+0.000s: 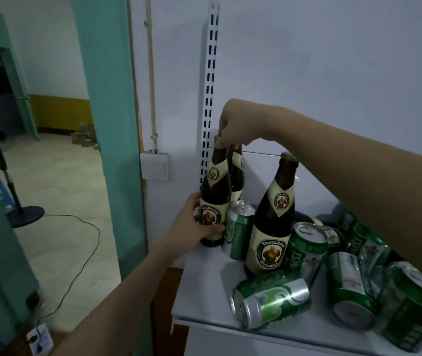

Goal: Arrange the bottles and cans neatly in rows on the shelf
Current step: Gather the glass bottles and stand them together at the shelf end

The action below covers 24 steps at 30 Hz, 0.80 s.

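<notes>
Brown bottle (213,201) | left hand (191,224) grips body | right hand (235,127) pinches top

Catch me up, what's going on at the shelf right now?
A person is sorting beer on a white shelf. The left hand grips the body of a brown bottle at the shelf's back left corner, while the right hand pinches the tops of that bottle and a second bottle right behind it. A third bottle stands upright nearby, untouched. One green can stands between the bottles; the other cans lie jumbled on their sides, not yet in rows.
</notes>
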### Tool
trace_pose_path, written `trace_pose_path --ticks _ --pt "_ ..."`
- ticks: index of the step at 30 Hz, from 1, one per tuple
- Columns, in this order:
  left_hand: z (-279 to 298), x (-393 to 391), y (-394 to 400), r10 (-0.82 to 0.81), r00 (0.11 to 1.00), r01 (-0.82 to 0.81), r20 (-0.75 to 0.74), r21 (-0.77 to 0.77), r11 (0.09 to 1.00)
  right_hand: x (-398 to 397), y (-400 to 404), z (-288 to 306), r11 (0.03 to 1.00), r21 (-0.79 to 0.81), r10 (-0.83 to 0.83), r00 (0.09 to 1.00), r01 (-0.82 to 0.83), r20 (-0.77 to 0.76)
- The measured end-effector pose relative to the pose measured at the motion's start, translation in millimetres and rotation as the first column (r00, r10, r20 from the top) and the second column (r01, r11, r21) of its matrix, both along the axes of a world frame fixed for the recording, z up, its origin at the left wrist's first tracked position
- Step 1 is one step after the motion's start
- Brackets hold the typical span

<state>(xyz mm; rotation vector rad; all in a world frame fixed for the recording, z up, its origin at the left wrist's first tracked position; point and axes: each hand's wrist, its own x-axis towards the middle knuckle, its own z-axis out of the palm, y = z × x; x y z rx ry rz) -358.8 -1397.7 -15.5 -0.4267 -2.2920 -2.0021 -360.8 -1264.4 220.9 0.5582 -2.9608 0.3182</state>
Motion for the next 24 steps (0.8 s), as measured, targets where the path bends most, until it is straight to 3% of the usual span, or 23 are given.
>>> trace_pose_path --ticks 3,5,7,10,12,13,15,17,24 --pt "1 -2 1 -0.040 0.999 0.040 0.001 -0.014 0.999 2 2 2 0.999 0.050 -0.007 1.000 0.007 0.002" --pt "-1 -4 1 -0.065 0.998 0.065 -0.001 -0.023 0.998 5 12 10 1.000 -0.004 0.003 1.000 -0.003 -0.007" --pt "-3 -5 1 -0.085 0.996 0.085 -0.005 -0.029 0.996 11 33 21 0.971 -0.241 0.000 0.999 -0.010 -0.044" --pt "-4 -6 0 -0.105 0.994 0.105 -0.013 -0.029 0.994 20 84 29 0.765 -0.644 -0.069 0.989 -0.032 -0.131" --pt "-5 -6 0 -0.116 0.993 0.115 -0.015 -0.022 0.993 18 116 12 0.671 -0.741 -0.101 0.992 0.013 -0.075" --pt "-5 -5 1 -0.122 0.992 0.122 -0.016 -0.015 0.992 13 128 -3 0.679 -0.732 -0.090 0.996 0.056 -0.007" --pt "-5 -4 3 -0.127 0.992 0.127 -0.014 0.001 0.992 0 142 -38 0.789 -0.605 -0.006 0.986 0.108 0.169" --pt "-4 -3 5 -0.118 0.993 0.118 -0.011 0.003 0.993 -11 140 -69 0.880 -0.471 0.102 0.940 0.067 0.325" --pt "-2 -2 2 -0.130 0.991 0.129 -0.018 -0.051 0.990 -27 106 -109 0.891 -0.449 0.335 0.768 -0.068 0.547"
